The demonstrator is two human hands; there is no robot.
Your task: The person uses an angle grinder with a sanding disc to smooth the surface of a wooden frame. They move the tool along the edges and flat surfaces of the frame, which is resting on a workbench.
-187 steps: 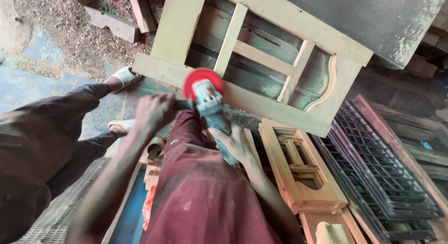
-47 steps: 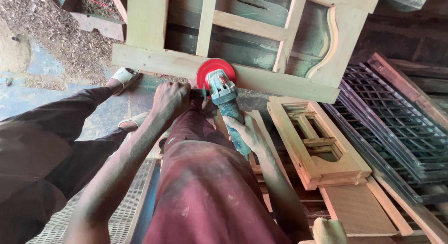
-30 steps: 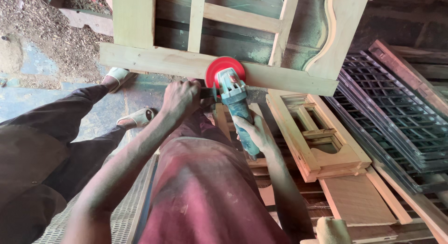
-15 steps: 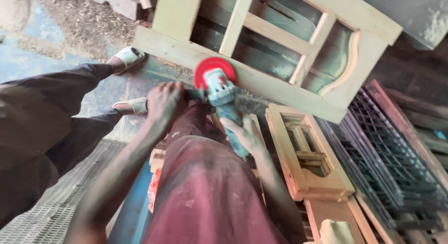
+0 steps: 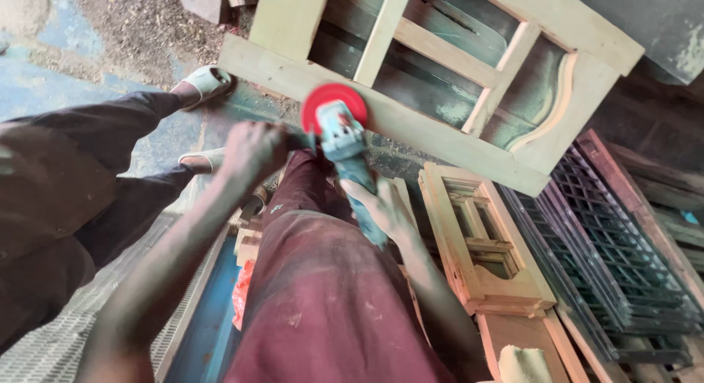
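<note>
Sawdust is covering the workshop floor (image 5: 110,31) at far left. Both hands are clamping a teal angle grinder (image 5: 345,152): the left hand (image 5: 253,150) on its side handle, the right hand (image 5: 381,211) around its body. Its red disc (image 5: 334,104) is pressing the pale wooden door frame (image 5: 440,130). Another person's dark trouser legs (image 5: 81,178) are standing left; a smaller wooden frame (image 5: 480,244) is lying right.
</note>
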